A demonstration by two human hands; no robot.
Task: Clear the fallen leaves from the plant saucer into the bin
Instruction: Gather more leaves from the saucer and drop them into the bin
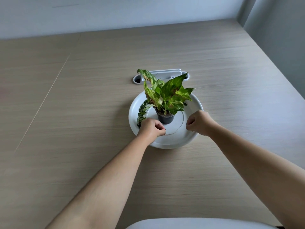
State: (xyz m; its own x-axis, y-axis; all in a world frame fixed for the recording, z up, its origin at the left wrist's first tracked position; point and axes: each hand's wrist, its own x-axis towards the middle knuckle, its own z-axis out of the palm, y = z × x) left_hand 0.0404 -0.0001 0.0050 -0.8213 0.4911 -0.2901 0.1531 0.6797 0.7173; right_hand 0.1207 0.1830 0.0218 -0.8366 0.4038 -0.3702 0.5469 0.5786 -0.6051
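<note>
A white saucer [194,103] sat near the middle of a pale wood-grain desk [82,96], with a small black pot [165,117] standing at its centre. The plant [168,93] in the pot carried broad green leaves mottled with yellow, some browned at the edges. Fallen leaves [143,111], dark green and speckled, lay in a curved line along the left inner wall of the saucer, running from beside the pot's foliage down toward the near-left rim. The left hand [151,128] was over the near-left part of the saucer, at the lower end of that line of leaves, its fingers curled in with thumb and fingertips pinched together; a tiny dark speck showed at the fingertips, but whether it held anything could not be told. The right hand [198,123] hovered over the right side of the saucer, fingers curled into a loose fist, with nothing visibly held. Both forearms were bare. Beyond the saucer, a white cable port [163,75] was set into the desk, partly hidden by the plant's top leaves. A pale rounded edge, perhaps a chair [189,223], showed at the bottom of the view.
</note>
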